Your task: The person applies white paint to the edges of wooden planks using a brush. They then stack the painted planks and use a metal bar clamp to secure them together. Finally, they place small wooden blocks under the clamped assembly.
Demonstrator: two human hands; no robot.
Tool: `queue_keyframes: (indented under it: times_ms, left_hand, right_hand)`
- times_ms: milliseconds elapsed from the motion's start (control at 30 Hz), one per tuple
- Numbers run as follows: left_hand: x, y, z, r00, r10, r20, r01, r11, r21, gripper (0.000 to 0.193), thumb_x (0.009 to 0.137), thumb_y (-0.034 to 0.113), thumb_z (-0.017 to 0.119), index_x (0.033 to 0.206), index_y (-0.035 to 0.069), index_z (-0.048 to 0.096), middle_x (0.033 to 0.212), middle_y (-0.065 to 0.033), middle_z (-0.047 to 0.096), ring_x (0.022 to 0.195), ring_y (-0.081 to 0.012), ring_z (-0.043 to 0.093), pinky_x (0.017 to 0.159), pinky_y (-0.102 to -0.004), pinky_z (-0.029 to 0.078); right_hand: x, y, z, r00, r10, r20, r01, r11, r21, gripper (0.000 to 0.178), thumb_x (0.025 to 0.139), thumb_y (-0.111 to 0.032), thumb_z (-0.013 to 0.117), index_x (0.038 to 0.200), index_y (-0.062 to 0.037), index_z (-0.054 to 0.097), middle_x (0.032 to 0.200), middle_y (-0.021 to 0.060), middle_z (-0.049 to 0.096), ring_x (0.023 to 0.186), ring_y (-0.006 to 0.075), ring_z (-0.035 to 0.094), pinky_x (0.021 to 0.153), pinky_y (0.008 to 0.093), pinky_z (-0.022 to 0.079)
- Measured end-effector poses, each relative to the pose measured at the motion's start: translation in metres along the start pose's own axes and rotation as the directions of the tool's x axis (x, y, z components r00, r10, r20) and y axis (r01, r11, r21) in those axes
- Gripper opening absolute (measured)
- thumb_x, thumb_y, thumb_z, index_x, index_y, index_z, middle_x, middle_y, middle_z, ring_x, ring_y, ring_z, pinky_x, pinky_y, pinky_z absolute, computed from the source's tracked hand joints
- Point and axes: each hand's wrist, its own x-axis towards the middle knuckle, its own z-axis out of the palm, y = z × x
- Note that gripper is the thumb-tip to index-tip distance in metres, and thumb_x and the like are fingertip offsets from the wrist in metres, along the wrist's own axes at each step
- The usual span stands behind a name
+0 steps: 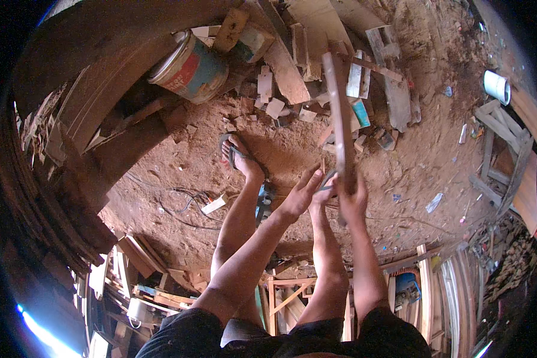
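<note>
A long narrow strip of wood (338, 113) stands out ahead of me, its far end lifted toward the scrap pile. My right hand (354, 201) is closed around its near end. Just left of the strip, my left hand (303, 194) has its fingers stretched out and appears to hold nothing. Whether its fingertips touch the strip I cannot tell. Below the hands are my feet in flip-flops (231, 150) on a dirt floor covered with sawdust (286, 146).
Wood offcuts (274, 107) and boards (283, 71) lie scattered ahead. A paint bucket (197, 71) leans at the far left. Dark cables (185, 203) cross the ground on the left. A wooden frame (507, 155) and a white container (497, 87) are at the right.
</note>
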Motion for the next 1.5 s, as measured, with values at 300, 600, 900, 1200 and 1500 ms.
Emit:
queue_keyframes:
  times_ms: [300,600,900,1200,1500]
  left_hand:
    - [0.006,-0.021,-0.014,0.894,0.049,-0.446,-0.099,0.991,-0.088,0.058,0.103,0.043,0.057,0.143,0.004,0.046,0.130,-0.0089,0.057,0.113,-0.0210,0.059,0.095,-0.0375,0.048]
    - [0.004,-0.021,-0.032,0.805,0.184,-0.564,-0.218,0.976,0.006,0.043,0.107,0.030,0.050,0.134,-0.003,0.048,0.121,-0.0098,0.060,0.107,-0.0147,0.058,0.091,-0.0316,0.050]
    - [0.005,-0.025,-0.021,0.754,0.141,-0.642,-0.172,0.985,0.014,0.041,0.103,0.034,0.055,0.134,0.008,0.055,0.119,-0.0046,0.057,0.107,-0.0150,0.053,0.085,-0.0306,0.047]
    - [0.008,-0.028,-0.023,0.796,0.161,-0.584,-0.186,0.982,0.019,0.038,0.104,0.035,0.052,0.127,0.006,0.060,0.111,-0.0049,0.060,0.100,-0.0148,0.055,0.086,-0.0317,0.047]
    - [0.011,-0.027,-0.027,0.765,0.112,-0.635,-0.131,0.991,0.016,0.042,0.103,0.040,0.054,0.130,0.008,0.061,0.118,-0.0070,0.060,0.110,-0.0178,0.054,0.091,-0.0340,0.046]
  right_hand:
    - [0.136,-0.011,0.102,0.776,-0.629,-0.047,0.557,0.719,-0.415,0.052,0.090,-0.020,0.071,0.133,0.0037,0.053,0.137,0.0265,0.048,0.126,0.0437,0.048,0.107,0.0533,0.038]
    - [0.211,-0.067,0.307,0.692,-0.652,0.311,0.654,0.384,-0.652,0.057,0.093,-0.018,0.060,0.147,-0.0074,0.045,0.142,0.0233,0.049,0.133,0.0383,0.046,0.108,0.0559,0.040]
    - [0.211,-0.040,0.265,0.700,-0.445,0.558,0.669,0.137,-0.730,0.085,0.082,-0.050,0.072,0.155,-0.0198,0.039,0.167,0.0088,0.022,0.151,0.0332,0.023,0.120,0.0618,0.017]
    - [0.215,-0.057,0.269,0.724,-0.510,0.464,0.622,0.191,-0.760,0.047,0.097,-0.023,0.053,0.144,-0.0184,0.052,0.161,0.0160,0.031,0.146,0.0417,0.029,0.114,0.0575,0.033]
    - [0.181,0.009,0.224,0.869,-0.494,-0.034,0.488,0.866,-0.105,0.020,0.084,-0.009,0.066,0.103,-0.0045,0.061,0.091,0.0214,0.067,0.087,0.0413,0.065,0.081,0.0509,0.052]
